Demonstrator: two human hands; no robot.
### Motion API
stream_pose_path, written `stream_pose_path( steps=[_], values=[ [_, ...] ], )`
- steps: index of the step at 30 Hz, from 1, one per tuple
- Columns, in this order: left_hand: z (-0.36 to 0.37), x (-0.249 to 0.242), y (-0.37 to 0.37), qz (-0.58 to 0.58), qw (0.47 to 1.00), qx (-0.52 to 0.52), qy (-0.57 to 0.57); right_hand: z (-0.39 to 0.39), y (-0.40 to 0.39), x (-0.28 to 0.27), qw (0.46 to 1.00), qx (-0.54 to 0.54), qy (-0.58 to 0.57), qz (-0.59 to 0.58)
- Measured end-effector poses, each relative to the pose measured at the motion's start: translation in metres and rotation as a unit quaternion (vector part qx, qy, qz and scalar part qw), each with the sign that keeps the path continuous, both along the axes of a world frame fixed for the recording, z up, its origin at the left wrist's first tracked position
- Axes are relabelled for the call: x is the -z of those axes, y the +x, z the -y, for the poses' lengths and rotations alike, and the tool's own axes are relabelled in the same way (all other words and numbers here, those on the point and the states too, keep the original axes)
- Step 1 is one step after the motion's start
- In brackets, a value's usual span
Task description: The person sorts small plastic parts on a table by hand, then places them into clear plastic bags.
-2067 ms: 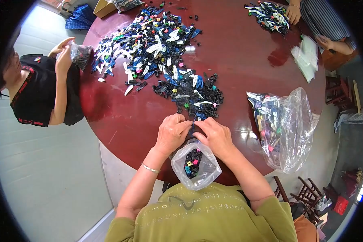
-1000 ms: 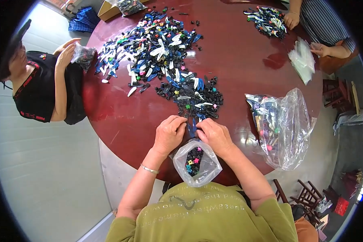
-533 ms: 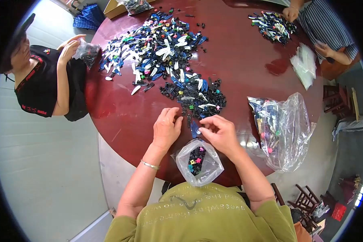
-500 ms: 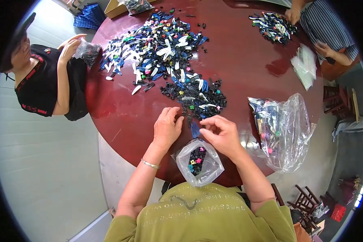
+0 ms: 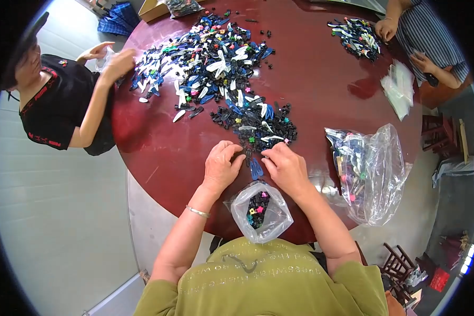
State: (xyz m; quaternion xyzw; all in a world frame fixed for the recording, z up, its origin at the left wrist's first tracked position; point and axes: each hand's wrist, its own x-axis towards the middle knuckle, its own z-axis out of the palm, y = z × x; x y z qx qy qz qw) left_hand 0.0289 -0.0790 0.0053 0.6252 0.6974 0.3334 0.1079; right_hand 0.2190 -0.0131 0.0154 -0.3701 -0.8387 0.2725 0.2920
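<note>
On glossy red table [image 5: 321, 89], between hands: slender blue hair clips [image 5: 256, 168], seemingly two.
Long axis: toward wearer [image 5: 258, 279], narrow end away.
Left hand [image 5: 221, 164]: fingertips slightly apart beside black clip [image 5: 248, 157].
Right hand [image 5: 288, 167]: fingertips slightly apart.

We get bright, soft light, with white glare on the glossy table [image 5: 310, 95] at near right and glints on the open bag [image 5: 279, 218]. Black, curved edges bend the view — and one person's raised hand [image 5: 120, 64] at left is blurred.
</note>
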Motion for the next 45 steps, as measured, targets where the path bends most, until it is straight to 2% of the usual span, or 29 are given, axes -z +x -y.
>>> stream_pose_path(
  steps=[4,7,10,11,13,15,16,17,20,21,24,25,28,32,45],
  values=[
    [0.000,-0.002,0.000,-0.013,1.000,0.010,0.010,-0.002,-0.008,0.005,0.997,0.002,0.046,0.063],
    [0.003,-0.002,0.000,-0.002,1.000,0.020,0.004,-0.003,-0.008,0.007,0.996,-0.004,0.057,0.066],
    [0.006,0.000,-0.001,0.006,0.999,0.031,-0.002,-0.003,-0.005,0.002,1.000,0.008,0.016,-0.003],
    [0.007,0.001,-0.002,0.007,0.999,0.035,-0.003,-0.003,-0.003,0.000,0.995,0.019,-0.083,-0.055],
    [0.007,-0.002,-0.001,0.006,0.999,0.033,0.004,-0.001,0.002,-0.007,0.948,0.041,-0.276,-0.156],
    [0.008,-0.003,0.000,0.022,0.999,0.032,-0.004,0.000,0.012,-0.025,0.899,0.029,-0.370,-0.231],
    [0.008,-0.002,0.000,0.037,0.999,0.032,-0.015,0.001,0.017,-0.039,0.869,0.022,-0.415,-0.268],
    [0.008,-0.002,0.000,0.052,0.998,0.031,-0.026,0.003,0.023,-0.057,0.893,-0.009,-0.384,-0.234],
    [0.006,-0.006,0.003,0.061,0.997,0.028,-0.027,0.014,0.033,-0.088,0.848,-0.157,-0.440,-0.248],
    [0.005,-0.005,0.005,0.070,0.997,0.026,-0.029,0.009,0.032,-0.099,0.886,-0.192,-0.378,-0.189],
    [0.001,-0.006,0.011,0.082,0.996,0.022,-0.032,0.002,0.012,-0.068,0.968,-0.085,-0.183,-0.151],
    [-0.001,-0.008,0.014,0.076,0.996,0.021,-0.032,-0.005,0.007,-0.044,0.983,-0.065,-0.111,-0.131],
    [-0.003,-0.010,0.016,0.042,0.998,0.028,-0.025,-0.008,-0.006,-0.016,1.000,-0.027,-0.011,-0.009],
    [-0.001,-0.003,0.012,0.011,0.999,0.044,0.004,-0.006,-0.014,-0.002,0.996,-0.022,0.030,0.087],
    [0.002,-0.008,0.014,0.101,0.994,0.029,-0.021,-0.012,-0.026,0.012,0.984,-0.027,0.110,0.138]
  ],
)
